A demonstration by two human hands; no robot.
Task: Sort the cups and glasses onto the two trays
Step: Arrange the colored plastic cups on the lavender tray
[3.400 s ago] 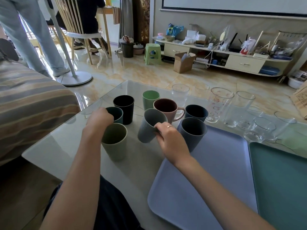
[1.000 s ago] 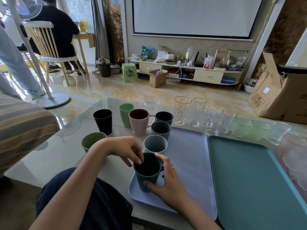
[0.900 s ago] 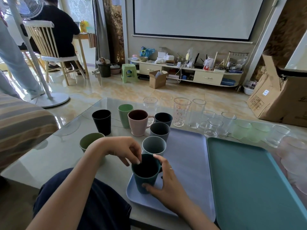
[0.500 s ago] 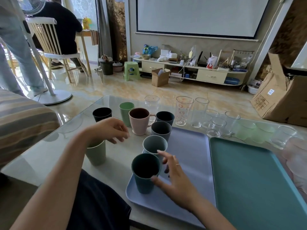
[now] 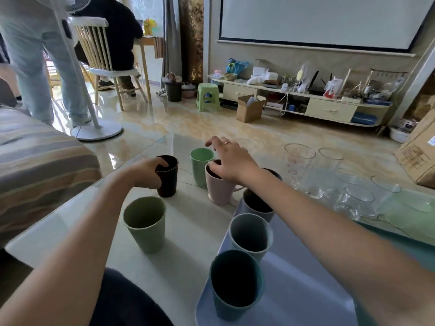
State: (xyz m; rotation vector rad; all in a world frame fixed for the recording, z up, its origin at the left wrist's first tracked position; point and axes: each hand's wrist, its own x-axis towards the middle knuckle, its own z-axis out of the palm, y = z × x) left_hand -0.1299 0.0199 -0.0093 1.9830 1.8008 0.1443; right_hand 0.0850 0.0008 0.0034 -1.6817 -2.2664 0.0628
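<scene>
Left hand (image 5: 150,171) moved onto upright black cup (image 5: 167,177).

Found a row along the left edge of the near tray (image 5: 306,290): nearest cup (image 5: 235,288), middle cup (image 5: 250,234), far cup (image 5: 256,203). Found a lone cup (image 5: 146,223) left of that tray on the table (image 5: 188,231). Behind it, spotted the back-left cup (image 5: 167,177), the mug (image 5: 219,187) to its right, and a rear cup (image 5: 201,165) behind and between them. Saw glasses (image 5: 329,175) farther right, behind the second tray (image 5: 419,252).
</scene>
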